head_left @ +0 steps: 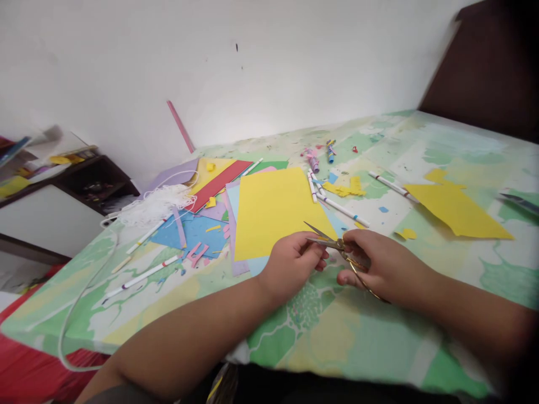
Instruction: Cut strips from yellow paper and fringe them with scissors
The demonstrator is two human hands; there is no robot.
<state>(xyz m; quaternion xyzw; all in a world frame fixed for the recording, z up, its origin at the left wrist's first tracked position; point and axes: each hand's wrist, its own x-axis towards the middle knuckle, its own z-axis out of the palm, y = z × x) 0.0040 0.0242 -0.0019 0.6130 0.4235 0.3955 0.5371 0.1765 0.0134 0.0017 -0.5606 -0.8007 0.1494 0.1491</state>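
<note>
On the surface (370, 348), one broad yellow sheet (273, 207) is looking whole where it shows; one ragged sheet (455, 207) is lying toward the right edge. Nearer the front edge, my right hand (383, 264) is holding one pair of scissors (341, 245), blades apart; my left hand (286, 264) is curling at them, gripping or not I cannot tell. Two tubes (330, 151) are lying toward the back edge. Scattered scraps (351, 187) are suggesting some cutting done.

Two hands (290, 264), one pair of scissors (339, 244)
</note>
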